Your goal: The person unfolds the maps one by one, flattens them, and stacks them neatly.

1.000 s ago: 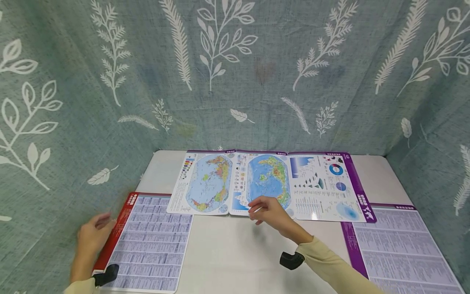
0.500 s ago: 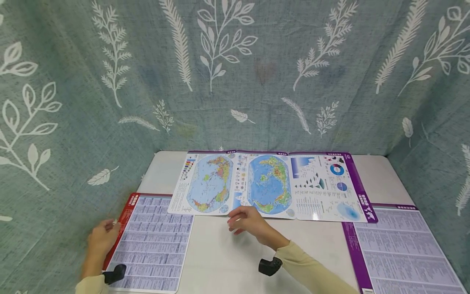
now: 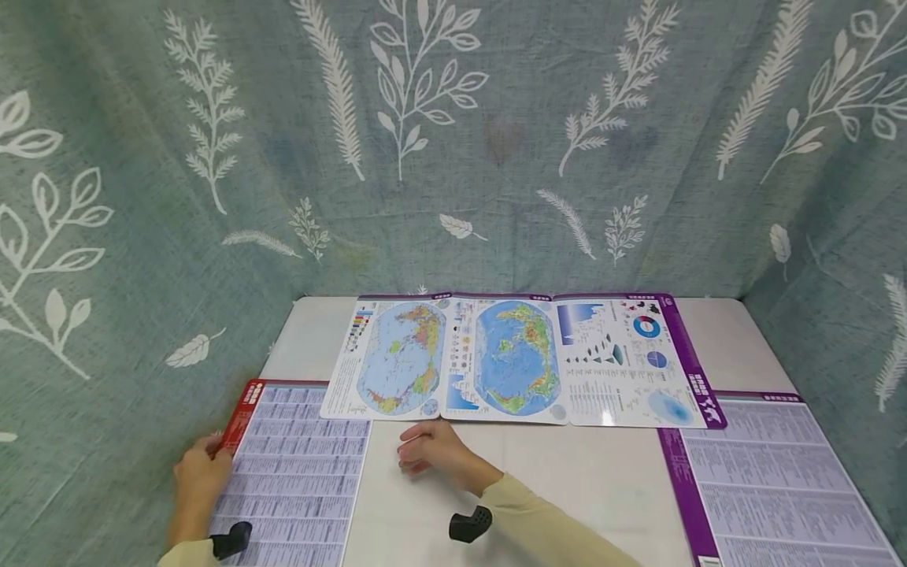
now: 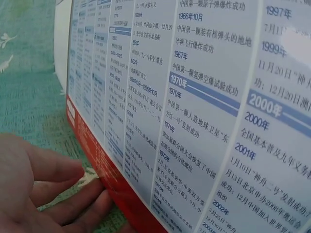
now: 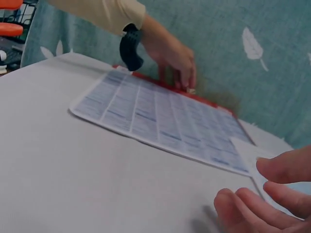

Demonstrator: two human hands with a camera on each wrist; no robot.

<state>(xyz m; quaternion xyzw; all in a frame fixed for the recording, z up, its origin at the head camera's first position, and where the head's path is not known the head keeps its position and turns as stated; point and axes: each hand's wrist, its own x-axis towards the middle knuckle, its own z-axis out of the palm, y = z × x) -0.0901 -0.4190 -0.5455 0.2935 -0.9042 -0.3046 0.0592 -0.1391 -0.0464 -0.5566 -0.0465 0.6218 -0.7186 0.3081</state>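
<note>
My left hand [image 3: 201, 475] is at the red outer edge of a printed timeline sheet [image 3: 298, 472] on the left of the table. In the left wrist view its fingertips [image 4: 99, 199] reach the red border [image 4: 114, 177], with the thumb apart from the sheet. My right hand [image 3: 435, 457] hovers over the white table just in front of the fold-out world map [image 3: 400, 362], fingers loosely bent and holding nothing. That map lies spread across the back in three panels, its left corner overlapping the timeline sheet.
A second text sheet with a purple border [image 3: 779, 472] lies at the right, partly under the map's right panel. A grey-green curtain [image 3: 453, 157] with white leaves encloses the table [image 3: 524, 488] at the back and sides. In the right wrist view an orange object [image 5: 10, 29] shows far off.
My right hand has moved left and toward me, away from the map's middle panel. The left hand has shifted slightly right and come down to the timeline sheet's red edge.
</note>
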